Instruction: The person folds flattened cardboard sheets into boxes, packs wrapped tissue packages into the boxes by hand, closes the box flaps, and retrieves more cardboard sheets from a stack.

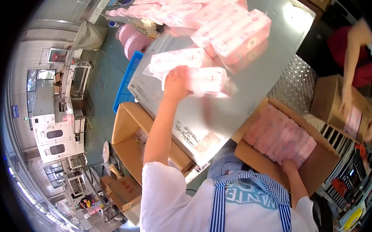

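My left hand (177,84) grips the left end of a pink-and-white plastic-wrapped pack (209,80), which looks like a tissue pack, on the metal table (251,88). Just behind it lies a similar pack (177,59). My right hand (288,166) is inside an open cardboard box (317,174) at the lower right, touching the near end of a row of pink packs (278,134). Its fingers are partly hidden against the packs, so their grip is unclear.
More pink packs (242,34) are piled toward the table's far side. An open carton (124,129) and a blue crate (128,79) stand left of the table. At right, another person's hand (346,102) reaches into a carton (326,95). Machines (56,136) stand far left.
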The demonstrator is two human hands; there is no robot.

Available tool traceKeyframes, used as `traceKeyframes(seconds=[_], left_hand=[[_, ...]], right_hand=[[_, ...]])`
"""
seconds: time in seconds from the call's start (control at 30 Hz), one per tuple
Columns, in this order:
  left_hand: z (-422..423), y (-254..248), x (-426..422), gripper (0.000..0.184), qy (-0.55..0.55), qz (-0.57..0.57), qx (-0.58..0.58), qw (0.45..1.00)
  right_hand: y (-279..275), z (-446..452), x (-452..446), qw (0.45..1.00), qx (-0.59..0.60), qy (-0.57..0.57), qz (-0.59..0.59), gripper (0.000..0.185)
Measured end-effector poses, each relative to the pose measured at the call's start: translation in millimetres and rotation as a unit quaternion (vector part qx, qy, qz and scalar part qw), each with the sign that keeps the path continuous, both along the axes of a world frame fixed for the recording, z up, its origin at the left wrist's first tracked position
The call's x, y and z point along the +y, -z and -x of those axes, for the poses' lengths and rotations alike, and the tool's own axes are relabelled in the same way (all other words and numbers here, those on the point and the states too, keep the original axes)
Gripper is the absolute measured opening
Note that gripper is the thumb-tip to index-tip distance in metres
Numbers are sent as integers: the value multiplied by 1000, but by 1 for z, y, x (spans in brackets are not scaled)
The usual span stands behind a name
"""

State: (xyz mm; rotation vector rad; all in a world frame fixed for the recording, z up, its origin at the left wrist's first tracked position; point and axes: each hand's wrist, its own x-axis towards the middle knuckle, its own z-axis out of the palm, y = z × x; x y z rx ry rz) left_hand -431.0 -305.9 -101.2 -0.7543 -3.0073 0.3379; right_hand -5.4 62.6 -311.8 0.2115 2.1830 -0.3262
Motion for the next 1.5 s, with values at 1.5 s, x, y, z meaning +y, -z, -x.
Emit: traceKeyframes(seconds=[1.5], left_hand=[[-164,117,165,33,256,-296,-272,879]], right_hand=[[-16,73,-41,694,267,613,265,47]])
